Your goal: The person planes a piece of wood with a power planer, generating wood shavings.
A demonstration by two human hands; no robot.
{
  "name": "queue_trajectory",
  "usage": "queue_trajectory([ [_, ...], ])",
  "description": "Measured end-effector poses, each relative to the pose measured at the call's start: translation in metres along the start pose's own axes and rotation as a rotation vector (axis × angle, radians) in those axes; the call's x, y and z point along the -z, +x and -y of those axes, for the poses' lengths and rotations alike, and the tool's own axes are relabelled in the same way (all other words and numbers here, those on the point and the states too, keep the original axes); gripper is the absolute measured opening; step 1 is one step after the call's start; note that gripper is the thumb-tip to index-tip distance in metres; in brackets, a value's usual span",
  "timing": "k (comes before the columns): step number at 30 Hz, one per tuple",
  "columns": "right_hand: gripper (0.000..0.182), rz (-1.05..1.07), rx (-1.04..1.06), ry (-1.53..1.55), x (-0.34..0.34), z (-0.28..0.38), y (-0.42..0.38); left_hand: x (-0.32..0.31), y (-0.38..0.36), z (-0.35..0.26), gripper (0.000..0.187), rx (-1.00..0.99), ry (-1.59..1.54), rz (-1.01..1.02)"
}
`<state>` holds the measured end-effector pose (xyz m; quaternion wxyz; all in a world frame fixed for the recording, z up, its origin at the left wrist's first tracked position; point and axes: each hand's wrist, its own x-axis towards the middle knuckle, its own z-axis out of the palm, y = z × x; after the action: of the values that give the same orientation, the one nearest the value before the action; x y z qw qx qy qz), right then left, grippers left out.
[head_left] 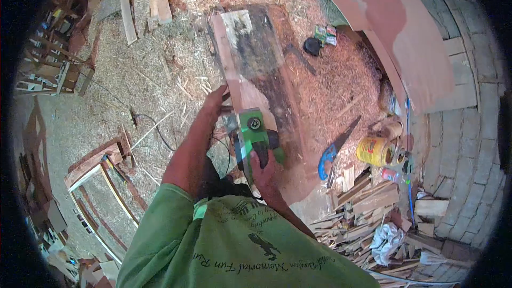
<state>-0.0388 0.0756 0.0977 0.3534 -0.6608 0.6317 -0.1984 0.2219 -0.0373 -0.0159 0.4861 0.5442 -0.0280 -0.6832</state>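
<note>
My right hand (263,169) is closed round the rear handle of a green electric planer (255,128). The planer rests on the near part of a long, narrow wooden board (228,64). At the board's left edge, just ahead of the planer, my left hand (217,98) grips the wood, its fingers partly hidden. Beneath the board lies a dark, stained work surface (261,53), with a pale patch at its far end.
A blue-handled handsaw (336,152) and a dark try square (300,58) lie to the right, near a round black object (312,47). A yellow container (372,151) stands by piled offcuts (368,202). Shavings cover the floor; a cord (154,120) runs left.
</note>
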Motion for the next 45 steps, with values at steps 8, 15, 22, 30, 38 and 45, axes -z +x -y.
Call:
queue_trajectory([
  [8, 0.062, 0.011, 0.098, -0.12, -0.035, 0.084, 0.101, 0.043, 0.021, 0.05, 0.097, 0.022, -0.487, 0.284],
  [15, 0.063, 0.063, 0.157, -0.039, -0.069, 0.169, 0.199, 0.025, -0.015, 0.045, 0.095, 0.164, -0.568, 0.125],
  [22, 0.066, -0.032, 0.28, -0.005, -0.133, 0.26, 0.321, 0.031, -0.012, 0.029, 0.099, 0.103, -0.451, 0.302],
  [30, 0.065, 0.06, 0.21, -0.077, -0.149, 0.286, 0.365, 0.03, 0.001, 0.036, 0.094, 0.079, -0.457, 0.29],
  [38, 0.06, 0.129, 0.182, -0.162, 0.001, 0.092, 0.115, -0.023, -0.021, 0.006, 0.083, -0.09, -0.344, -0.092],
  [45, 0.054, 0.104, -0.102, -0.138, 0.107, -0.069, -0.093, -0.05, -0.008, 0.023, 0.07, -0.333, -0.523, 0.293],
])
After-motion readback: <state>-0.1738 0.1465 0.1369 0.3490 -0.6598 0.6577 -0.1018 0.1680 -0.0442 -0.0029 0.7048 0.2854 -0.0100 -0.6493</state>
